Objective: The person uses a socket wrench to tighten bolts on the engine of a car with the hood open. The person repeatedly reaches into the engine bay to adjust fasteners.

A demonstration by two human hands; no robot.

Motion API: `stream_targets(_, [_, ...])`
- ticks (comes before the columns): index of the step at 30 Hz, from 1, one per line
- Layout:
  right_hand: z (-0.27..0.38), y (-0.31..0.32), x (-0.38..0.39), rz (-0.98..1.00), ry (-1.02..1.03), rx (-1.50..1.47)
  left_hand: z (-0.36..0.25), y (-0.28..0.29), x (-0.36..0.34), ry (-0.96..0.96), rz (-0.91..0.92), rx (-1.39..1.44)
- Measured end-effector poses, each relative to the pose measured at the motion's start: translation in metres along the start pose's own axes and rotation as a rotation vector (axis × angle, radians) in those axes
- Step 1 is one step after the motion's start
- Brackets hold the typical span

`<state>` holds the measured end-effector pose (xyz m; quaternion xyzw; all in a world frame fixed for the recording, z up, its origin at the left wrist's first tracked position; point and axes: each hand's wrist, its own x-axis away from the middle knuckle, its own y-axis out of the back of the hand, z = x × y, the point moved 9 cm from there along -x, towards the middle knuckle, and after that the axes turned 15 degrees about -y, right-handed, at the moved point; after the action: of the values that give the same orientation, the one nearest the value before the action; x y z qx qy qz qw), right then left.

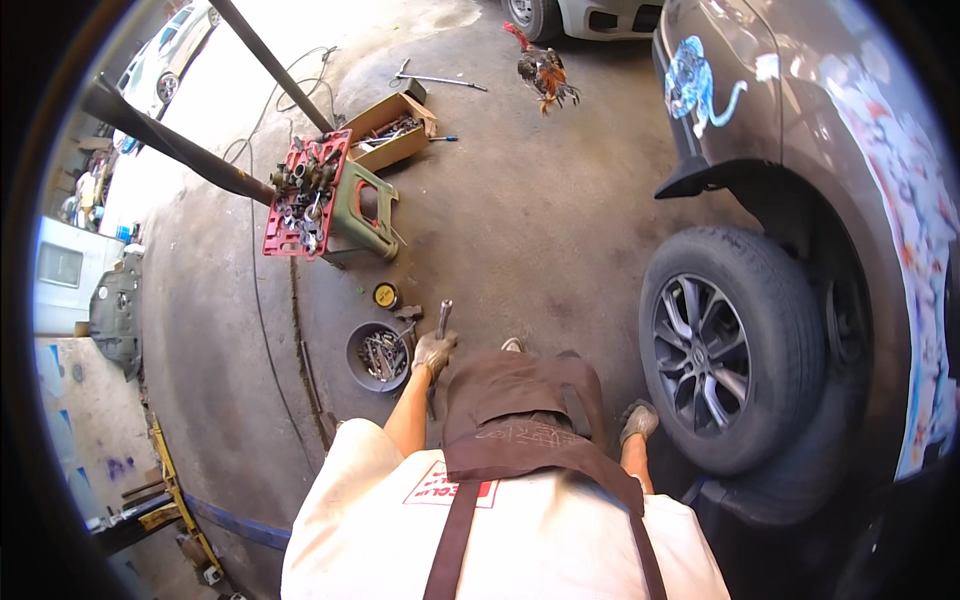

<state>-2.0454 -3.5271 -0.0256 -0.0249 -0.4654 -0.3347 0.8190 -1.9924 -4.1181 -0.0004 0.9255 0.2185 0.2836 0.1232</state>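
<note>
My gloved left hand (pixel 435 352) is closed around a long metal wrench-like tool (pixel 444 316), held upright. Just left of it sits a dark bucket (pixel 356 366) of metal sockets or small parts, with a round yellow-and-black tin (pixel 386 295) behind. My gloved right hand (pixel 637 420) hangs beside a detached-looking wheel (pixel 770 330) at the car's wheel arch, its fingers loosely bent and apart with nothing visible in them. A dark apron covers much of my lap.
A brown car (pixel 760 100) fills the right side. A red tool case (pixel 278 238) rests on a green stool (pixel 370 220), near an open box (pixel 390 152) of tools and two upright posts (pixel 190 150). A rooster (pixel 540 70) stands ahead; cables cross the floor.
</note>
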Motion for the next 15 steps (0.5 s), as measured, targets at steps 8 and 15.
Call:
stream_targets(8, [0.112, -0.229, -0.067, 0.127, 0.040, 0.196, -0.100, 0.006, -0.158, 0.043, -0.039, -0.024])
stream_targets(15, [0.305, -0.516, -0.061, 0.105, 0.625, 0.805, 0.001, -0.025, -0.175, 0.412, 0.275, -0.421])
